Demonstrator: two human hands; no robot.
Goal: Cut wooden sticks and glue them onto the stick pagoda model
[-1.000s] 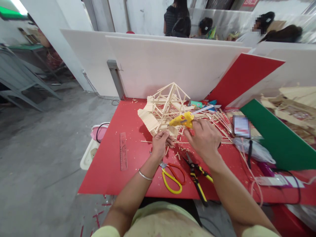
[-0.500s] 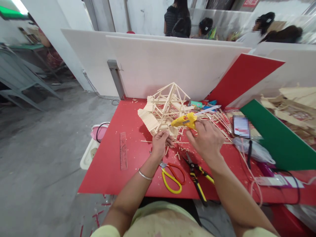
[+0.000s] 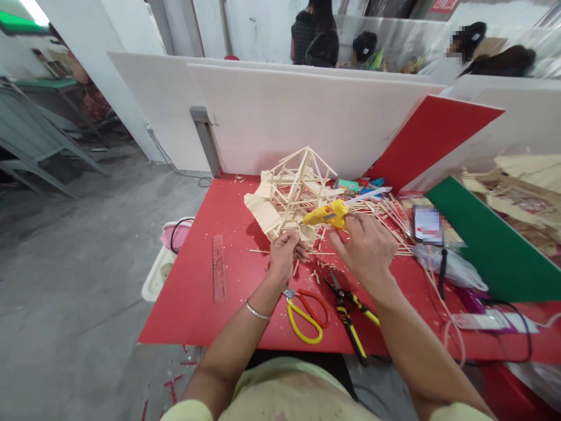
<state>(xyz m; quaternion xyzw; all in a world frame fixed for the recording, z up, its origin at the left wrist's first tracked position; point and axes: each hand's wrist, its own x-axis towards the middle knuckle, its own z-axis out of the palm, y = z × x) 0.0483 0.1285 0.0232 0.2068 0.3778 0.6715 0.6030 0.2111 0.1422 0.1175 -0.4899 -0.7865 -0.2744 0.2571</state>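
While the red table (image 3: 197,304) carried everything, entries ran thus. Model (image 3: 289,187): stick frame, upright, mid-table toward the back. Right hand (image 3: 366,248): fingers closed round the glue gun (image 3: 326,215), nozzle at the model's near side. Left hand (image 3: 283,254): fingers curled together on the model's lower edge. Judged best practice for the gluing: brace the frame, keep the nozzle on the joint, fingertips off fresh glue. Scissors (image 3: 304,316), cutters (image 3: 350,321): beside the wrists, untouched. Ruler (image 3: 218,269): flat, left
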